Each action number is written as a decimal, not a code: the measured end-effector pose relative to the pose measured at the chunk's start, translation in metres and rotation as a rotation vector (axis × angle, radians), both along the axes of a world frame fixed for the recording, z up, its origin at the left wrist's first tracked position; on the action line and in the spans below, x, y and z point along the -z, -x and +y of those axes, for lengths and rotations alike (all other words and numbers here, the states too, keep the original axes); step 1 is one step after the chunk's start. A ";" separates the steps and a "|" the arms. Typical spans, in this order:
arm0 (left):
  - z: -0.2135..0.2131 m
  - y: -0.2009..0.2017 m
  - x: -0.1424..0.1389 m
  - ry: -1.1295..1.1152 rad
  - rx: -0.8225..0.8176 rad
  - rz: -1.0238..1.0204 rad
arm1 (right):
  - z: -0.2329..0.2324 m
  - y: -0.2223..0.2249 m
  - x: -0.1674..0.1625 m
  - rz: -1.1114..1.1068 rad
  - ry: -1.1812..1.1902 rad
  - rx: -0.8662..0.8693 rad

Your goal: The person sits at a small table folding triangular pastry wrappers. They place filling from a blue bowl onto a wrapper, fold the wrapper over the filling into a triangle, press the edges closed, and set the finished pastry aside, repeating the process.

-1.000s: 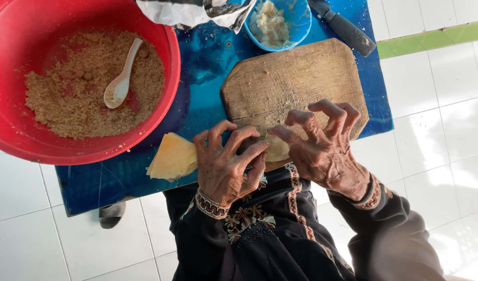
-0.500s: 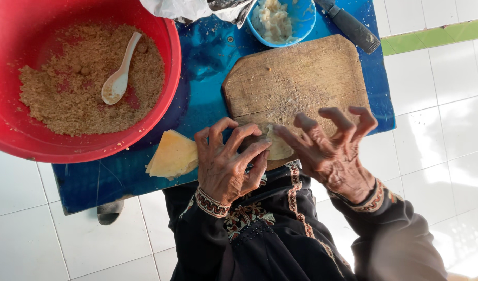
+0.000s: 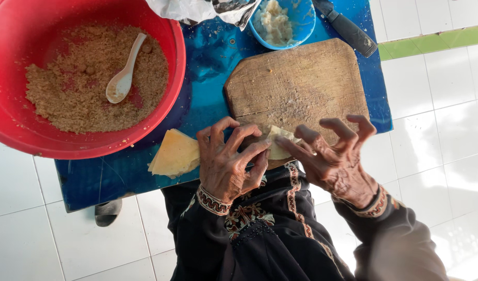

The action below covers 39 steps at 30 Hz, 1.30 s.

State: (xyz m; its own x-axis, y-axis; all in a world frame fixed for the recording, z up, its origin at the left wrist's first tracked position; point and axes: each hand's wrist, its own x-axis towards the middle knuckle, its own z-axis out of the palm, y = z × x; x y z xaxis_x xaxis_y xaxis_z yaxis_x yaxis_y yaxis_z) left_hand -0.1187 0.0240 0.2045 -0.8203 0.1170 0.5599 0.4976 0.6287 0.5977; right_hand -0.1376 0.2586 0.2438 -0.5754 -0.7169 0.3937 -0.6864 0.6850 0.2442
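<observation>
A pale pastry wrapper (image 3: 278, 145) lies at the near edge of a worn wooden board (image 3: 296, 83). My left hand (image 3: 228, 164) curls over its left side, fingers pinching the folded dough. My right hand (image 3: 332, 156) touches the wrapper's right edge with thumb and forefinger, the other fingers spread and lifted. A stack of yellowish wrappers (image 3: 175, 154) sits on the blue table (image 3: 202, 78) just left of my left hand.
A big red basin (image 3: 161, 112) of brown crumbly filling (image 3: 77, 93) holds a white spoon (image 3: 122, 73) at the left. A blue bowl (image 3: 301, 28) of white paste, crumpled plastic (image 3: 197, 9) and a dark-handled knife (image 3: 348, 27) lie beyond the board. White tiled floor surrounds the table.
My hands have shifted slightly apart on the wrapper; the right fingers spread and lifted while the left hand keeps pinching the dough. The view moved a little.
</observation>
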 end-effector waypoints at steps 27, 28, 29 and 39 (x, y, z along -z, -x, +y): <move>0.002 0.002 0.020 0.062 -0.048 -0.044 | -0.280 0.168 -0.041 -0.038 -0.484 -0.424; 0.002 0.002 0.021 0.058 -0.049 -0.046 | -0.279 0.167 -0.042 0.037 -0.464 -0.450; 0.002 0.002 0.021 0.055 -0.051 -0.045 | -0.279 0.166 -0.044 0.114 -0.444 -0.475; 0.002 0.003 0.022 0.054 -0.079 -0.018 | -0.286 0.165 -0.032 -0.227 -0.188 -0.489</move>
